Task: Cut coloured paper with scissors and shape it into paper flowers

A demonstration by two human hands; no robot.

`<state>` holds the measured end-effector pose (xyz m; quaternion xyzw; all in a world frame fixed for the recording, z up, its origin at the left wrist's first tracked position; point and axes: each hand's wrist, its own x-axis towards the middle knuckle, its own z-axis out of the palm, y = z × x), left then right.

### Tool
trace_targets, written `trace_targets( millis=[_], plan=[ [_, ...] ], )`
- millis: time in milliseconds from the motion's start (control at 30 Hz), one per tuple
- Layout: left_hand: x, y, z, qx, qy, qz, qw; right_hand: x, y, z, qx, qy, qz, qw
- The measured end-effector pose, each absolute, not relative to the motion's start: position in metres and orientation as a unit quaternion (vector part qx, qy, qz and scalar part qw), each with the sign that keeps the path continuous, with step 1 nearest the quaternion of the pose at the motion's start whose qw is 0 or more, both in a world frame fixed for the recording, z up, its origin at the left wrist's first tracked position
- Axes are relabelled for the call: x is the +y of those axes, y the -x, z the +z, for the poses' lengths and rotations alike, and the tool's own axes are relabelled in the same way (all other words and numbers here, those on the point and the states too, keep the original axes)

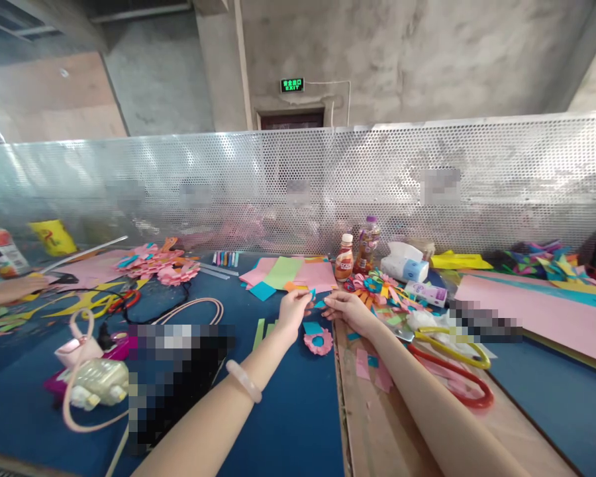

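Note:
My left hand [294, 313], with a pale bangle [244, 381] on the wrist, pinches a small piece of blue paper [312, 293]. Just beside it my right hand [350, 310] has its fingertips closed on another small blue paper piece [320, 304]. The two hands are close but apart. Below them on the blue table lies a pink scalloped paper ring [324, 344] with blue paper in its middle. A blue paper square [312, 328] touches its top edge. Green paper strips [259, 333] lie left of my left hand, and a blue square [263, 291] sits further back.
Stacked pink sheets [318, 273], a sauce-coloured bottle [344, 258] and a purple-capped bottle [369, 245] stand behind. Scissors with red and yellow handles [481, 397] lie by my right forearm. Cables and plugs [102, 381] spread left; another person's hand [22, 288] shows far left.

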<state>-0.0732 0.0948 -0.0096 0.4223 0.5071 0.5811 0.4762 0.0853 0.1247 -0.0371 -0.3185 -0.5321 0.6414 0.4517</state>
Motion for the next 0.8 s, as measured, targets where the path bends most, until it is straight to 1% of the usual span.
trace_targets(
  millis=[467, 800],
  plan=[
    [0.0958, 0.0712, -0.0064, 0.511, -0.439, 0.548, 0.496, 0.1245, -0.0866, -0.0348, -0.521, 0.308, 0.659, 0.447],
    [0.0983, 0.0741, -0.0096, 0.495, -0.469, 0.528, 0.507, 0.1250, -0.0842, -0.0357, -0.529, 0.325, 0.645, 0.446]
  ],
)
